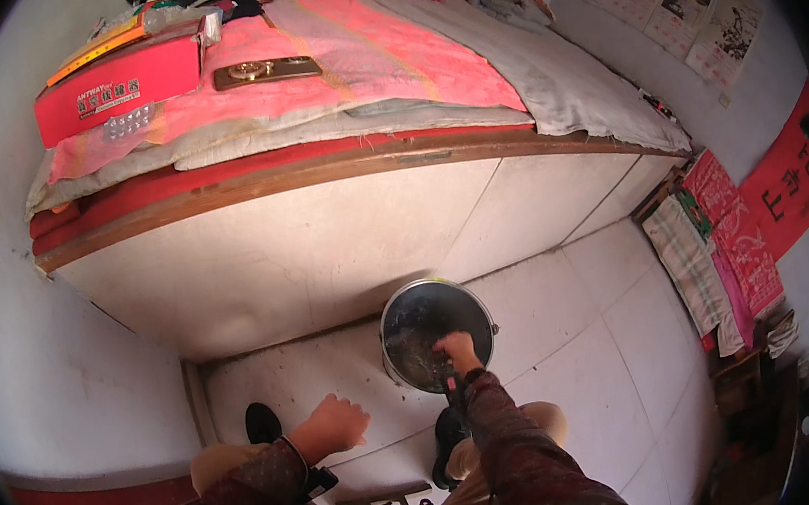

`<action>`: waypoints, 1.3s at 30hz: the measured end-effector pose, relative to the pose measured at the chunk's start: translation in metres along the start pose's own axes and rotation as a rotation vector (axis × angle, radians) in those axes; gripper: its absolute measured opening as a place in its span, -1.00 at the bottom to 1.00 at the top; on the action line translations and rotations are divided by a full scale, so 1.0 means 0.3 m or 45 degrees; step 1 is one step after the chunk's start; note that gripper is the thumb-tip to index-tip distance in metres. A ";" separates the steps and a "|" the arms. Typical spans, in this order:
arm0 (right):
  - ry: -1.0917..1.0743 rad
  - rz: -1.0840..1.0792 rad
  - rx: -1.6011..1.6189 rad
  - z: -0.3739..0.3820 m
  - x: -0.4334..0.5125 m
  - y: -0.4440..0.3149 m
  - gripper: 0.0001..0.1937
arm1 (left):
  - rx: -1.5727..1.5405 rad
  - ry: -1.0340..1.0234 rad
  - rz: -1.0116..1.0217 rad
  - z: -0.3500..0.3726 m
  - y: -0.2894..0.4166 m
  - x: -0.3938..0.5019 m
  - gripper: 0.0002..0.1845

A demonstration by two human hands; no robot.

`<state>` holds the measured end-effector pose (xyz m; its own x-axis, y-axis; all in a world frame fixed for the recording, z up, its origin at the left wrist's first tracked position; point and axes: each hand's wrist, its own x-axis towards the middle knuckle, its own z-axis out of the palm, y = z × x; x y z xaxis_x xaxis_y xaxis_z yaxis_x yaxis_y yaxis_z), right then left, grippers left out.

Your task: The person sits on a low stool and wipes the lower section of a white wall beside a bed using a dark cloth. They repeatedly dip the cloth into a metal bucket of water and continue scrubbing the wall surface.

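Observation:
A round metal bucket (393, 367) stands on the floor against the base of the bed. Over its mouth is my right hand (460, 351), fingers curled, reaching in past the near rim. Dark loose matter (413, 343) lies inside, too dim to name. Whether those fingers pinch anything is hidden by the hand itself. My left hand (332, 426) hangs above the floor near my left knee, its fingers curled in, with nothing seen in it. It is apart from the bucket, to its lower left.
A bed (410, 157) with a pink cover spans the far side. On it are a phone (266, 71) and a red cupping-set box (118, 90). Folded cloths (690, 261) lie at the right. My shoes (263, 422) rest on the tiled floor (565, 325).

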<state>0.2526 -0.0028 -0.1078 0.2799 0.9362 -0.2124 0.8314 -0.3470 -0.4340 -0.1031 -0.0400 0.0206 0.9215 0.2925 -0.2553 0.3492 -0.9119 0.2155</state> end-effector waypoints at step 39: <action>1.861 -0.281 0.788 -0.578 0.519 -0.559 -0.48 | -0.064 0.099 0.090 -0.027 0.017 -0.009 -0.63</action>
<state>0.2398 0.2106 0.0836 0.6857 0.0892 0.7224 0.7045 0.1678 -0.6895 -0.1025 -0.0432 0.0300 0.9537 0.2515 -0.1647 0.2895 -0.9160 0.2778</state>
